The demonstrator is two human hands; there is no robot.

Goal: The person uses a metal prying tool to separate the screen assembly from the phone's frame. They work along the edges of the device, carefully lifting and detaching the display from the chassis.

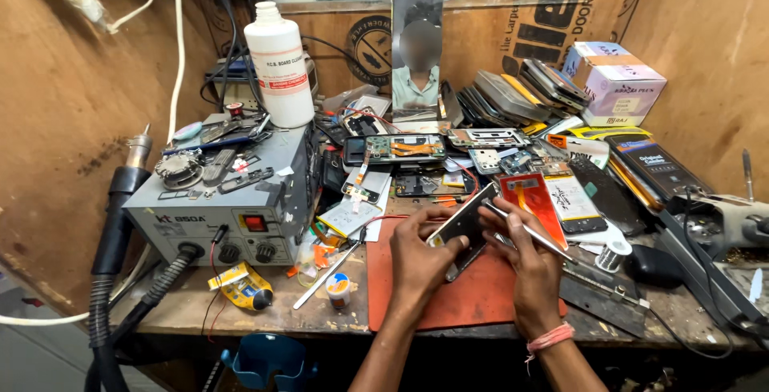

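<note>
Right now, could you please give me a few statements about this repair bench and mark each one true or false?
1. The left hand holds a phone frame tilted above the red mat. True.
2. The right hand is empty. False: it holds metal tweezers.
3. A white plastic bottle stands on top of the grey hot-air station. True.
4. The hot-air station stands to the right of the hands. False: it stands to their left.
5. A pink band is on the right wrist. True.
6. The yellow tube lies on the red mat. False: it lies on the bare bench in front of the station, left of the mat.
</note>
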